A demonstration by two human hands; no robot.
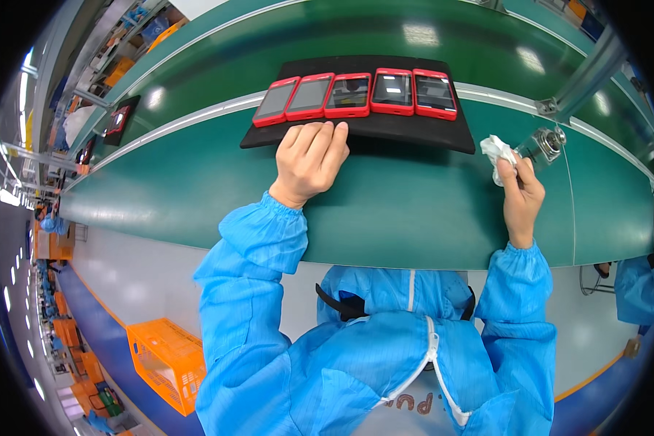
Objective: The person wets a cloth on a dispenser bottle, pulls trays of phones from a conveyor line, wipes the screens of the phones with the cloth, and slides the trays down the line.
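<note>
A black board (356, 131) bears several red-framed handheld devices (347, 94) with screens facing up, side by side in a row. It lies across the raised rail of the green bench. My left hand (311, 161) is closed at the board's front edge, fingers curled over it just below the devices; the thumb is hidden. Off to the right, my right hand (522, 190) pinches a crumpled white wipe (497, 154) between thumb and fingers. Right behind that hand, a clear glass bottle (545, 145) with a metal top stands on the bench.
The green bench top (407, 211) stretches left and right. Behind the rail runs a darker green strip (225, 73), with another dark board (121, 120) at far left. A metal post (596, 73) rises at right. An orange crate (168, 363) sits on the floor; a blue-sleeved person (638, 291) is at far right.
</note>
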